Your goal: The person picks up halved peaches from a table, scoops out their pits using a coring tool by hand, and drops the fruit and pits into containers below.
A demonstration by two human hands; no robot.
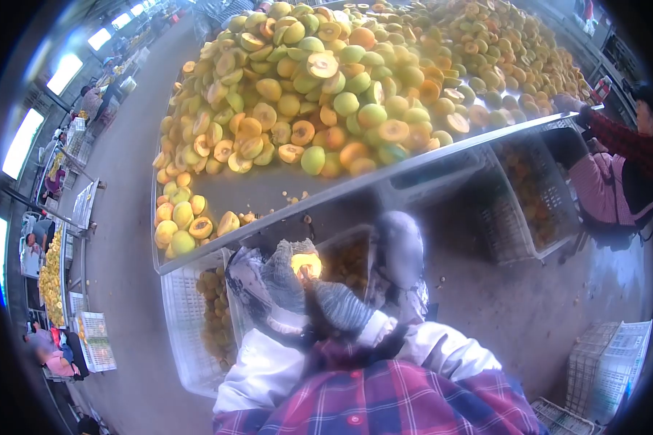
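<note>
**What the wearer is wearing**

The person is wearing grey knitted work gloves on the left hand and right hand, white oversleeves with gathered cuffs, and a red, purple and white plaid garment with round buttons.

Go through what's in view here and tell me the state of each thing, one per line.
Left hand: gloved, gripping the fruit.
Right hand: gloved, closed against the fruit.
Fruit: held between both hands, cut flesh showing.
Fruit pile: heaped on the table, many halved.
Metal table: tilted in view, heavily loaded.
White crate: under the table edge, partly filled.
</note>
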